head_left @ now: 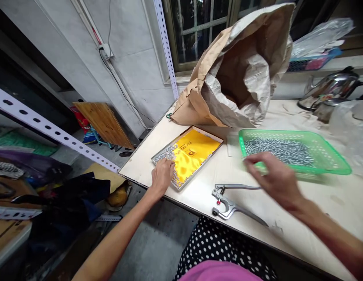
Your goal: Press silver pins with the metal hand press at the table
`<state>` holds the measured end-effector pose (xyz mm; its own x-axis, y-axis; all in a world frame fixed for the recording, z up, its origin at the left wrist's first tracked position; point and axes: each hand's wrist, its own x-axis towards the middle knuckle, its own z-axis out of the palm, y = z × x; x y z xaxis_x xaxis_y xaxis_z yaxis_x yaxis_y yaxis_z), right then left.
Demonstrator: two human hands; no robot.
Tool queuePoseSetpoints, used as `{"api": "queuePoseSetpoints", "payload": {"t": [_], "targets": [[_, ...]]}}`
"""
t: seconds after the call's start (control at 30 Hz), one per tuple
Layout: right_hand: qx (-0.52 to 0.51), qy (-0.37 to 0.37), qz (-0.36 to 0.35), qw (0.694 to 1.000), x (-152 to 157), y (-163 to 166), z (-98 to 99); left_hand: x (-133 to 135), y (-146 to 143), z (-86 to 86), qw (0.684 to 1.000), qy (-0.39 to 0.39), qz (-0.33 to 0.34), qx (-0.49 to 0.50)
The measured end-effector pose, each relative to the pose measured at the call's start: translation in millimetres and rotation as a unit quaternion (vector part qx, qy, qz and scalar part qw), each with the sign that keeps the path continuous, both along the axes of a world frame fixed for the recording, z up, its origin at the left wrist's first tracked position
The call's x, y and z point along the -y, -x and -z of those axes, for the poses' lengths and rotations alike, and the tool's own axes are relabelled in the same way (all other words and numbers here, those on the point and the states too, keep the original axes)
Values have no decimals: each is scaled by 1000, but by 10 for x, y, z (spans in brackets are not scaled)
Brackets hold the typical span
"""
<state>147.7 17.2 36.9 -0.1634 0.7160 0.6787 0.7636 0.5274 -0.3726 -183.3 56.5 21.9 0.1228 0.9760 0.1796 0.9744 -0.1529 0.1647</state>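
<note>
My left hand [162, 174] is over the near-left end of a shallow tray [202, 162], its fingers closed among small silver metal pieces [166, 153]. Whatever those fingers pinch is hidden. Yellow printed material [196, 146] covers the rest of the tray's bottom. Blurred by motion, my right hand [273, 175] hangs in front of a green plastic basket [330, 156], thumb and forefinger drawn together. Anything between them is too smeared to make out. Many silver metal pieces [281, 151] lie in the basket. Hand pliers with a spring [228, 207] rest between the hands, touched by neither.
A large open paper sack [196, 97] stands behind the tray. At the back right are a metal kettle [330, 88] and clear plastic bags [353, 132]. A perforated metal upright [166, 47] rises at the table's far corner. The table's front edge [181, 203] runs close to my lap.
</note>
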Motion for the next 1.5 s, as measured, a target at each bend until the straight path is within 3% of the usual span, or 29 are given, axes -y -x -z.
{"api": "queuePoseSetpoints", "payload": {"t": [0.07, 0.13, 0.2, 0.33, 0.43, 0.6, 0.8, 0.87, 0.97, 1.03, 1.1, 1.17, 1.23, 1.3, 1.5], "targets": [[47, -14, 105, 993, -145, -408, -126, -213, 33, 46, 999, 11, 16, -41], [135, 53, 134, 980, -198, -718, -136, -374, 35, 104, 996, 38, 25, -81], [173, 107, 141, 969, -107, -825, -50, -488, 29, 160, 990, 72, 37, -112], [128, 208, 30, 969, 400, -473, 275, -629, 23, 222, 982, 92, 61, -155], [103, 295, -43, 949, 782, -114, 538, -690, -2, 210, 974, 100, 66, -193], [125, 317, -23, 940, 1001, 40, 819, -721, -83, 142, 964, 110, 92, -225], [177, 336, 1, 925, 974, -19, 750, -725, -81, 45, 962, 98, 103, -231], [191, 341, 5, 921, 972, -9, 706, -640, -139, -11, 977, 65, 105, -175], [214, 340, 7, 915, 963, 6, 670, -321, -359, -81, 989, 99, 96, 46], [235, 340, 7, 910, 951, 1, 653, -14, -554, -79, 948, 232, 74, 205], [256, 339, 10, 905, 935, -20, 636, 280, -735, -24, 877, 354, 41, 322], [272, 338, 17, 901, 916, -54, 618, 490, -875, 71, 820, 415, 9, 394], [288, 338, 19, 896, 896, -88, 602, 595, -969, 176, 793, 432, -12, 430], [301, 338, 18, 892, 880, -110, 585, 625, -1032, 261, 785, 438, -19, 437], [311, 334, 18, 890, 887, -95, 522, 626, -1185, 322, 809, 444, -10, 385]]}}
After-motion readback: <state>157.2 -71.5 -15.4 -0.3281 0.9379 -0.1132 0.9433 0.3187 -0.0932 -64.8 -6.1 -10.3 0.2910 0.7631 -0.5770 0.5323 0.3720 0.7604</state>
